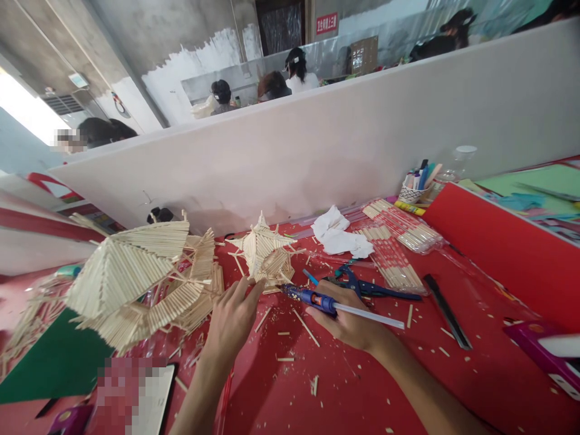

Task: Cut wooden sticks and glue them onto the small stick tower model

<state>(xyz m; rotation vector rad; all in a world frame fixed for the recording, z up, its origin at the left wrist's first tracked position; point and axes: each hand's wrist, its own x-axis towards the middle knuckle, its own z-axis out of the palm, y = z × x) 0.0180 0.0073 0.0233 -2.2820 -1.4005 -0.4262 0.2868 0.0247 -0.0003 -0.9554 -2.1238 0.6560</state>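
One small model [260,248] of pale sticks sits near the middle of the head view, on the red table [353,393]. The left hand [233,314] is at its near edge, palm down, fingertips against the sticks; whether they pinch it or only steady it, I cannot tell. The right hand [344,331] is closed around a blue glue gun [322,301], its nozzle at the near right edge of the small model; whether the two touch is too fine to see. A clear glue stick [371,315] juts from the back of the gun, toward the right.

Left of the small model stands a big model [127,278], also of sticks, with a broad sloping roof. A green sheet [58,356] lies in front of it, partly beneath it.

Beyond the right hand are pliers [383,290] with blue handles, a crumpled tissue [339,234] and two packs of sticks, a nearer one [394,260] and a farther one [403,223]. A black cutter [446,311] lies to the right of these. Stick scraps [306,327] are strewn between the hands and around them.

A pen cup [412,194] stands by the pale partition [272,166]; several people [299,69] show past it.
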